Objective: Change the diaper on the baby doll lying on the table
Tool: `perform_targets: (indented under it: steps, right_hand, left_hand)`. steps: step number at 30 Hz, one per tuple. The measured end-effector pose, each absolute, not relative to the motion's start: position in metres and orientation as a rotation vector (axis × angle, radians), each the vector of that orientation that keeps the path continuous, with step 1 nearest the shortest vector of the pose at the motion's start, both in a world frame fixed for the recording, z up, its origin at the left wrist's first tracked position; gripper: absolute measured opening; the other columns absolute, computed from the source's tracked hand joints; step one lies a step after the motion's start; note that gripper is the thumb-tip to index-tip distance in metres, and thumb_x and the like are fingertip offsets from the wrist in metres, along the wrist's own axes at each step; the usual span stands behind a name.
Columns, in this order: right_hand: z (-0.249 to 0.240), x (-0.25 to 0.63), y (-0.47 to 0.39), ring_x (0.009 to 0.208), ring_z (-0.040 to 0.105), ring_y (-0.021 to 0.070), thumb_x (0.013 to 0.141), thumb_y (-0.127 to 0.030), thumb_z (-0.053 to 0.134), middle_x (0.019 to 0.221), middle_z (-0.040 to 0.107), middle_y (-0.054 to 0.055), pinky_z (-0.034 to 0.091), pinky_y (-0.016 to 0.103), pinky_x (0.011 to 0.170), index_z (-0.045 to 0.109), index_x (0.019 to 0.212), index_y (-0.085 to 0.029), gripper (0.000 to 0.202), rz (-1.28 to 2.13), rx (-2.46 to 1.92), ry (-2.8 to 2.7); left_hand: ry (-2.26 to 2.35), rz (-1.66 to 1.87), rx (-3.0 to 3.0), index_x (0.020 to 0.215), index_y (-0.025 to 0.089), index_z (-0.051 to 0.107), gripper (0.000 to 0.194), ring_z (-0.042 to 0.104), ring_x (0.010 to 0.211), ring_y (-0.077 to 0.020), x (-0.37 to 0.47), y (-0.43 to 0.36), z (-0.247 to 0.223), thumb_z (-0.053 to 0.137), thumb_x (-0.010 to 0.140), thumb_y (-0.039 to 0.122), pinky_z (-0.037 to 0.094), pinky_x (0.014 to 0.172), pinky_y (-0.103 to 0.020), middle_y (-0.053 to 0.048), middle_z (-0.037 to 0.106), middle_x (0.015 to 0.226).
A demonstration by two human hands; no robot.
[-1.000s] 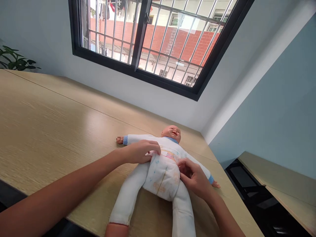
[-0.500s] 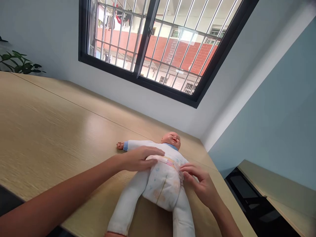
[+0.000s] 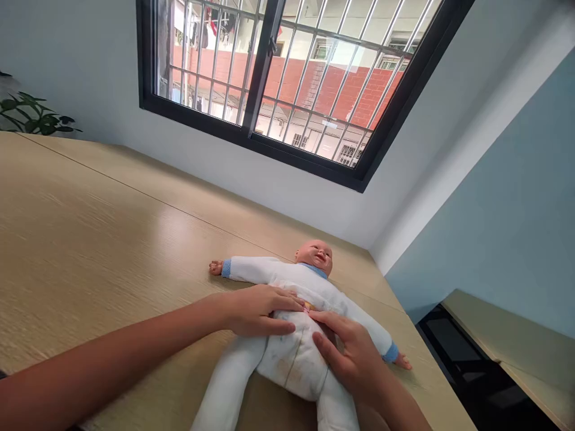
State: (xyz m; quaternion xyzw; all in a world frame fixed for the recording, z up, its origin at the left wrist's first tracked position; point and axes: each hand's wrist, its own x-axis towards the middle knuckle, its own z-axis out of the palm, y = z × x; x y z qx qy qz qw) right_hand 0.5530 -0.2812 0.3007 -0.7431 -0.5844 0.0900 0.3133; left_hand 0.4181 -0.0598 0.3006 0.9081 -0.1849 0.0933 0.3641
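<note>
A baby doll (image 3: 314, 257) in white clothes with blue cuffs and collar lies on its back, arms spread. Around its hips is a white diaper (image 3: 291, 359) with faint prints and a line down its front. My left hand (image 3: 265, 310) rests flat across the left part of the diaper's waist, fingers stretched out. On the right side of the waist lies my right hand (image 3: 350, 353), its fingers spread and their tips near those of my left hand. A bit of the coloured waistband shows between them.
The doll lies on a pale wooden table (image 3: 112, 209). Behind it is a barred window (image 3: 251, 134) with a dark frame. A green plant (image 3: 38, 117) stands at the far left. At the lower right is a black glossy piece of furniture (image 3: 476, 371) with a pale top.
Both hands have come closer together over the diaper's waist. My right hand has moved left, and the doll's arm on the right now shows down to its hand.
</note>
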Motion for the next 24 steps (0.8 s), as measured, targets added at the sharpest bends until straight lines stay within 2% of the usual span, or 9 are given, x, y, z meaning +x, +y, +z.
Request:
perform_targets:
  steps: [2,4,7,10,13,18,21,24]
  right_hand:
    - [0.300,0.554,-0.279,0.109,0.064,0.0257,0.092,-0.043,0.057,0.118,0.069,0.010,0.051,0.037,0.095,0.069,0.117,-0.020,0.037,0.256,-1.948,-1.458]
    - [0.294,0.557,-0.278,0.099,0.066,0.0244,0.091,-0.045,0.056,0.108,0.071,0.010,0.053,0.034,0.088,0.071,0.106,-0.018,0.034,0.197,-1.928,-1.314]
    - [0.281,0.562,-0.276,0.083,0.066,0.0220,0.092,-0.048,0.054,0.089,0.071,0.009,0.053,0.030,0.075,0.070,0.087,-0.016,0.036,0.002,-1.941,-1.150]
    - [0.277,0.564,-0.274,0.073,0.063,0.0205,0.091,-0.051,0.054,0.080,0.069,0.007,0.049,0.028,0.065,0.069,0.081,-0.017,0.038,-0.058,-2.015,-1.142]
    - [0.282,0.561,-0.270,0.071,0.061,0.0199,0.091,-0.054,0.052,0.076,0.069,0.005,0.046,0.027,0.063,0.070,0.080,-0.018,0.042,0.023,-2.048,-1.163]
    - [0.284,0.562,-0.261,0.059,0.055,0.0170,0.087,-0.060,0.055,0.063,0.063,0.002,0.039,0.025,0.055,0.064,0.069,-0.017,0.047,0.069,-2.156,-1.180]
    - [0.279,0.562,-0.257,0.056,0.052,0.0168,0.088,-0.056,0.055,0.057,0.059,0.001,0.036,0.026,0.054,0.058,0.062,-0.018,0.046,-0.109,-2.232,-1.146]
    - [0.277,0.558,-0.256,0.059,0.054,0.0183,0.092,-0.047,0.049,0.062,0.062,0.002,0.036,0.028,0.058,0.059,0.065,-0.019,0.040,-0.246,-2.227,-1.196]
  left_hand:
    - [-0.415,0.244,2.342,0.126,0.026,0.065,0.035,0.061,0.111,-0.0251,0.422,-0.061,0.304,0.051,0.094,0.032,0.043,0.098,-0.034,-0.002,0.065,0.126]
    - [-0.356,0.283,2.358,0.120,0.024,0.068,0.033,0.064,0.096,-0.0221,0.426,-0.062,0.302,0.049,0.094,0.032,0.046,0.085,-0.031,-0.002,0.070,0.111]
    - [-0.168,0.498,2.391,0.101,0.020,0.070,0.023,0.061,0.084,-0.0186,0.429,-0.062,0.290,0.055,0.089,0.031,0.045,0.076,-0.029,-0.003,0.068,0.095]
    - [0.036,0.638,2.403,0.084,0.018,0.066,0.018,0.056,0.076,-0.0158,0.431,-0.062,0.279,0.059,0.085,0.034,0.043,0.068,-0.027,-0.002,0.064,0.083]
    - [0.088,0.570,2.452,0.078,0.018,0.064,0.026,0.053,0.065,-0.0144,0.435,-0.065,0.277,0.058,0.087,0.041,0.038,0.059,-0.027,-0.001,0.063,0.072]
    - [0.211,0.615,2.673,0.062,0.017,0.062,0.047,0.050,0.055,-0.0165,0.454,-0.077,0.284,0.055,0.084,0.058,0.036,0.057,-0.030,-0.005,0.056,0.056]
    - [0.245,0.665,2.764,0.056,0.017,0.059,0.043,0.051,0.054,-0.0175,0.461,-0.084,0.287,0.056,0.083,0.050,0.038,0.056,-0.030,-0.005,0.051,0.050]
    - [0.284,0.683,2.781,0.063,0.016,0.062,0.028,0.059,0.062,-0.0214,0.460,-0.083,0.285,0.053,0.083,0.033,0.042,0.060,-0.032,-0.008,0.061,0.062]
